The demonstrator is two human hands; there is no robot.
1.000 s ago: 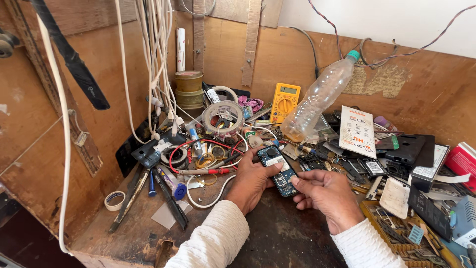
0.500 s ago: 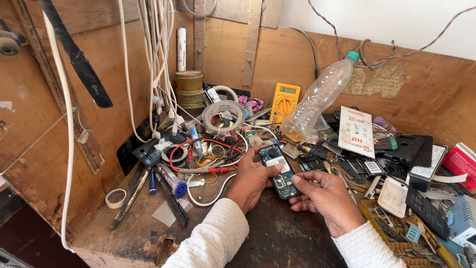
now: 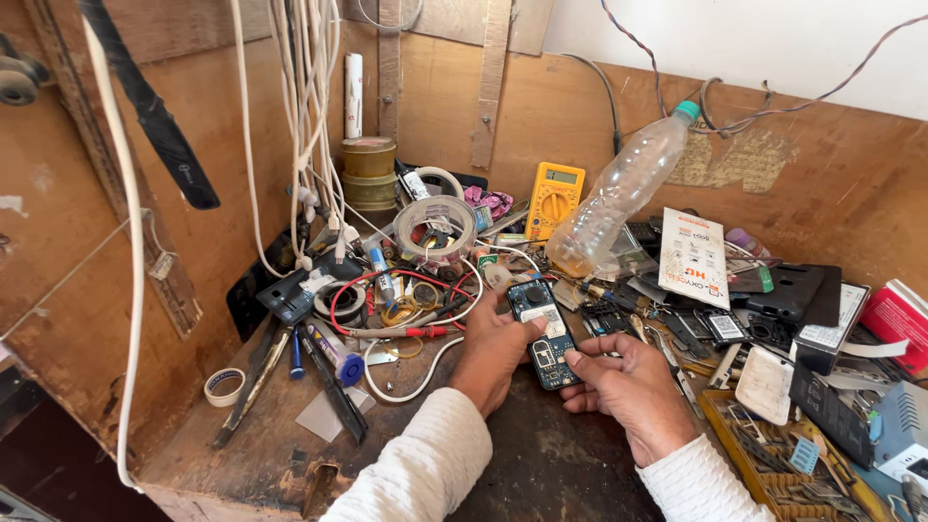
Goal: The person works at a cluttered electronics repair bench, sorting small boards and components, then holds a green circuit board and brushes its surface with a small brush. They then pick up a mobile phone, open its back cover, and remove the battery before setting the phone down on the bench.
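Both hands are on a small opened phone (image 3: 543, 333), back cover off so you can see the blue board and the round camera bit at the top. It sits low over the dark worn spot of the bench (image 3: 541, 464), pretty much dead centre. Left hand (image 3: 493, 353) cups it from the left side, fingers wrapped round the edge and thumb up near the top. Right hand (image 3: 628, 387) pinches the lower right corner, thumb tip right on the board. So a firm two-handed hold, both closed around the phone.

The bench is a proper mess. Just behind the phone there's a red wire (image 3: 387, 290) looped around, a tape roll (image 3: 435, 227), and a yellow multimeter (image 3: 554, 198) leaning on the back wall. An empty plastic bottle (image 3: 623, 193) lies tilted next to it. Blue pen (image 3: 333, 350) and a smaller tape ring (image 3: 224, 387) off to the left, well apart from the hands.
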